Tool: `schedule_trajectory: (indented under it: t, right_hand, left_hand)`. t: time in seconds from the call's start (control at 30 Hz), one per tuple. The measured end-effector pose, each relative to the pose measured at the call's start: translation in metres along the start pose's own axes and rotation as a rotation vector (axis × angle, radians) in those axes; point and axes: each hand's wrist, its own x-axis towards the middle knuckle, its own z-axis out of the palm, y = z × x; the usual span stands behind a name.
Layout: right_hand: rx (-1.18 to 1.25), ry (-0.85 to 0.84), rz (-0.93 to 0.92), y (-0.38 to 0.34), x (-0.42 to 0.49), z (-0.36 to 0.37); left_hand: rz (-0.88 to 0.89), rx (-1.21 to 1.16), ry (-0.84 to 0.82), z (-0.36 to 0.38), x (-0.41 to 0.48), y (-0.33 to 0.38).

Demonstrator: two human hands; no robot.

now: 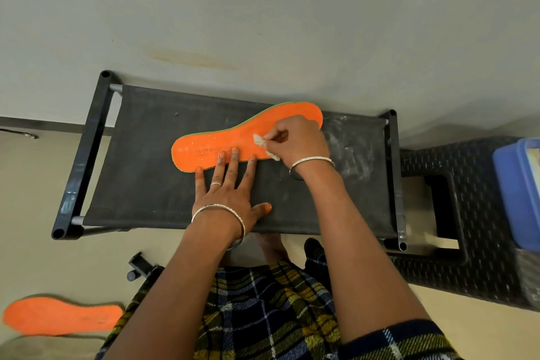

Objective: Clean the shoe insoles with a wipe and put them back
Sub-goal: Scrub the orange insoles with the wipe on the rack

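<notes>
Your left hand [226, 187] lies flat, fingers straight, pinning the insole [233, 137] to the rack [152, 178]; your right hand [295, 137] pinches the wipe [260, 141] against it

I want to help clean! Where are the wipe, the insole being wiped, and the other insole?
wipe [259, 140], head view, crumpled white end.
wiped orange insole [233, 137], head view, bare middle.
second orange insole [61, 317], head view, its middle.

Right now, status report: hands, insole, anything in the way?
Left hand flat, pressing the insole on the black rack. Right hand pinching the wipe, on the insole. Second insole on the floor, out of the way.
</notes>
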Motion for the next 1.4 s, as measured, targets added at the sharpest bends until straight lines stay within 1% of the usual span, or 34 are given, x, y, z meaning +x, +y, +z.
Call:
schedule_trajectory:
  t: [0.1,0.17,0.2,0.23,0.33,0.37,0.4,0.47,0.57,0.6,0.63,0.7,0.77,0.8,0.83,0.87,0.9,0.97,1.0,1.03,1.07,1.13,1.2,1.27,1.3,1.37,1.4]
  right_hand:
    - [-0.070,0.228,0.200,0.013,0.003,-0.011]
    - [-0.146,0.315,0.249,0.013,0.003,-0.012]
    - [-0.163,0.309,0.236,0.010,0.002,-0.009]
    - [-0.156,0.270,0.200,0.005,0.001,-0.005]
    - [-0.019,0.031,0.028,-0.008,-0.002,0.006]
    - [0.004,-0.025,-0.003,-0.010,-0.004,0.006]
    - [0.009,-0.048,0.007,-0.008,-0.003,0.003]
    - [-0.024,0.008,0.106,0.000,-0.002,-0.008]
    - [-0.125,0.213,0.300,0.016,0.000,-0.024]
    - [-0.137,0.249,0.339,0.016,0.001,-0.025]
    - [-0.154,0.250,0.344,0.014,0.001,-0.023]
    - [-0.152,0.139,0.256,0.003,0.000,-0.016]
    - [-0.068,-0.020,0.129,-0.010,-0.002,-0.005]
    - [-0.039,-0.068,0.086,-0.015,-0.004,-0.001]
    - [-0.029,-0.074,0.072,-0.016,-0.004,0.002]
    - [-0.030,-0.038,0.089,-0.015,-0.003,0.003]
    - [-0.036,0.033,0.130,-0.012,-0.001,0.002]
    - [-0.083,0.241,0.234,-0.005,0.002,-0.005]
    - [-0.093,0.330,0.251,-0.002,0.002,-0.007]
    - [-0.088,0.383,0.239,0.000,0.002,-0.006]
    - [-0.077,0.401,0.208,0.000,0.002,-0.004]
    - [-0.044,0.355,0.139,-0.007,0.003,0.004]
    - [-0.021,0.251,0.054,-0.016,0.004,0.013]
    - [-0.050,0.144,-0.050,-0.023,0.004,0.018]
    - [-0.079,0.119,-0.093,-0.025,0.004,0.019]
    - [-0.100,0.147,-0.102,-0.023,0.003,0.012]
    - [-0.103,0.185,-0.066,-0.022,0.003,0.006]
  left_hand:
    - [-0.001,-0.003,0.008,0.000,-0.001,0.000]
    - [-0.003,-0.002,0.006,-0.001,-0.001,0.000]
    - [-0.007,-0.001,0.005,-0.001,-0.001,0.001]
    - [-0.009,0.003,0.005,-0.001,-0.001,0.002]
    - [-0.014,0.016,0.005,0.000,-0.001,0.003]
    - [-0.014,0.017,0.004,0.000,-0.001,0.003]
    - [-0.012,0.017,0.003,0.000,-0.001,0.003]
    - [-0.008,0.012,0.005,-0.001,-0.001,0.002]
    - [-0.007,0.010,0.009,-0.002,-0.002,0.003]
    - [-0.010,0.009,0.009,-0.002,-0.002,0.004]
    - [-0.012,0.008,0.009,-0.002,-0.002,0.004]
    - [-0.012,0.010,0.011,-0.002,-0.002,0.005]
    - [-0.012,0.014,0.009,-0.001,-0.001,0.005]
    - [-0.012,0.015,0.005,-0.001,-0.001,0.004]
    - [-0.011,0.013,0.002,-0.002,-0.001,0.004]
    - [-0.009,0.009,0.003,-0.001,-0.001,0.004]
    - [-0.007,0.004,0.006,-0.001,-0.001,0.003]
    - [-0.002,0.000,0.010,-0.001,-0.002,0.003]
    - [0.000,-0.001,0.009,-0.002,-0.002,0.002]
    - [0.000,-0.004,0.007,-0.002,-0.002,0.002]
    - [0.002,-0.006,0.005,-0.001,-0.002,0.001]
    - [0.004,-0.007,0.005,-0.001,-0.001,0.001]
    - [0.006,-0.003,0.006,-0.001,-0.002,0.001]
    - [0.010,-0.006,0.006,-0.002,-0.002,0.000]
    - [0.012,-0.009,0.007,-0.002,-0.002,0.000]
    - [0.014,-0.012,0.007,-0.002,-0.002,-0.001]
    - [0.016,-0.012,0.006,-0.002,-0.003,-0.002]
